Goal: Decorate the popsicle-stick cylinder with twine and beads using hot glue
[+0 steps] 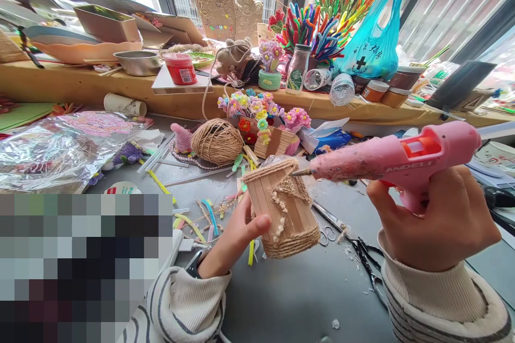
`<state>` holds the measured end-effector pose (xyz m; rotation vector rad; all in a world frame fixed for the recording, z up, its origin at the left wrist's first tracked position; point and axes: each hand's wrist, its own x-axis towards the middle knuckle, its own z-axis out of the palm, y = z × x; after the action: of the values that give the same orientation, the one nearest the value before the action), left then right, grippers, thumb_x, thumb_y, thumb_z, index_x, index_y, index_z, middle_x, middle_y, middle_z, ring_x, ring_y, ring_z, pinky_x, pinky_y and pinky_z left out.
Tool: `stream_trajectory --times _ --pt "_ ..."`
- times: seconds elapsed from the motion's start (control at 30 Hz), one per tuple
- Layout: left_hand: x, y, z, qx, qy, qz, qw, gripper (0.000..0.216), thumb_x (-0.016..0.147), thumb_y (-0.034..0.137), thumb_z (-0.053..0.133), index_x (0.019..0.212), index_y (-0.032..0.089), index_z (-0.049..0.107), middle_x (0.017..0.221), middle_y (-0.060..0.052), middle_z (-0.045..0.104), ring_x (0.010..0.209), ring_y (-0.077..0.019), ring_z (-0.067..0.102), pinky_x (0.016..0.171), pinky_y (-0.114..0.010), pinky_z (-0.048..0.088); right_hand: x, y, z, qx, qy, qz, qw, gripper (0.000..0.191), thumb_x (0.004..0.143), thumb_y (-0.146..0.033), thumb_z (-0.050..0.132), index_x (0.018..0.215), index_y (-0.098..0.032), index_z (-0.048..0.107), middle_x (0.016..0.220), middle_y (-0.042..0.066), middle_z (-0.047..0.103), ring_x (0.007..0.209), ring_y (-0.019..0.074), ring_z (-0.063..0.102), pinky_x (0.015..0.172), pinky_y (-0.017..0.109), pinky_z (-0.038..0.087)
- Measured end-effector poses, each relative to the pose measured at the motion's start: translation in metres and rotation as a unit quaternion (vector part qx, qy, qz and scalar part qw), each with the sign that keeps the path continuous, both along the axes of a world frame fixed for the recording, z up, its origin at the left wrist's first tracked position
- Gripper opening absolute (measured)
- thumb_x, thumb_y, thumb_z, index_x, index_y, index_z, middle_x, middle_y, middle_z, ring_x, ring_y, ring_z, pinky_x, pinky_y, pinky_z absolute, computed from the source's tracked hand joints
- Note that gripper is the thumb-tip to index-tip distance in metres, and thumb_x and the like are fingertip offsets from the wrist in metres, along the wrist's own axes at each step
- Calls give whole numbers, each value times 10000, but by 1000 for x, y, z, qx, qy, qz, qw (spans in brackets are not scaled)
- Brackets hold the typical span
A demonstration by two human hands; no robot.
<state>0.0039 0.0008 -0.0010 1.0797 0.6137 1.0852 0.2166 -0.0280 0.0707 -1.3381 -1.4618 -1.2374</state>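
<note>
My left hand (235,238) grips a small pot made of wooden sticks (277,209), bound with twine at top and bottom and trimmed with a zigzag of cord and beads. It holds the pot tilted above the grey table (289,295). My right hand (434,222) is closed round the handle of a pink hot-glue gun (396,161). The gun's metal nozzle touches the pot's upper right side near the twine rim.
A ball of twine (217,142), pipe-cleaner flowers (257,110) and scissors (354,246) lie on the table around the pot. A wooden shelf (80,83) behind holds bowls, jars, a red tub (179,68) and a blue plastic bag (372,37). Shiny foil wrap (56,150) lies left.
</note>
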Motion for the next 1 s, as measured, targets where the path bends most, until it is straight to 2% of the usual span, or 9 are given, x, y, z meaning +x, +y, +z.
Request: stream_trajectory --times 0.17,0.27,0.43,0.73,1.0 --pt "1 -2 3 -6 -6 8 1000 774 612 576 695 1265 220 483 1210 -102 609 1140 -322 533 961 -412 417 0 0 1 18 -14 11 1000 207 656 -243 704 693 -212 503 522 -52 384 478 115 451 443 229 376" --pt "1 -2 5 -12 -6 7 1000 797 606 572 701 1286 226 469 1217 -107 608 1142 -328 533 963 -419 416 1 1 0 18 -14 12 1000 195 663 -246 699 797 -201 565 551 -40 437 492 123 481 450 238 404" --pt "1 0 4 -10 0 8 1000 813 608 580 697 1296 220 458 1233 -113 600 1154 -335 524 976 -427 408 3 1 -4 30 -17 21 999 427 632 -249 728 1034 -183 599 547 -30 425 565 165 537 492 263 438" --pt "1 0 1 -7 13 16 1000 800 615 585 690 1277 199 462 1220 -131 605 1133 -335 542 929 -410 444 0 1 -2 30 7 46 998 446 687 -264 669 1126 -235 601 569 0 455 568 199 544 494 312 439" --pt "1 1 4 -6 28 24 999 782 626 587 680 1269 189 478 1209 -128 614 1128 -329 549 927 -399 446 2 1 -2 34 -11 47 998 378 692 -285 669 1062 -230 619 552 -1 455 570 213 564 506 327 466"
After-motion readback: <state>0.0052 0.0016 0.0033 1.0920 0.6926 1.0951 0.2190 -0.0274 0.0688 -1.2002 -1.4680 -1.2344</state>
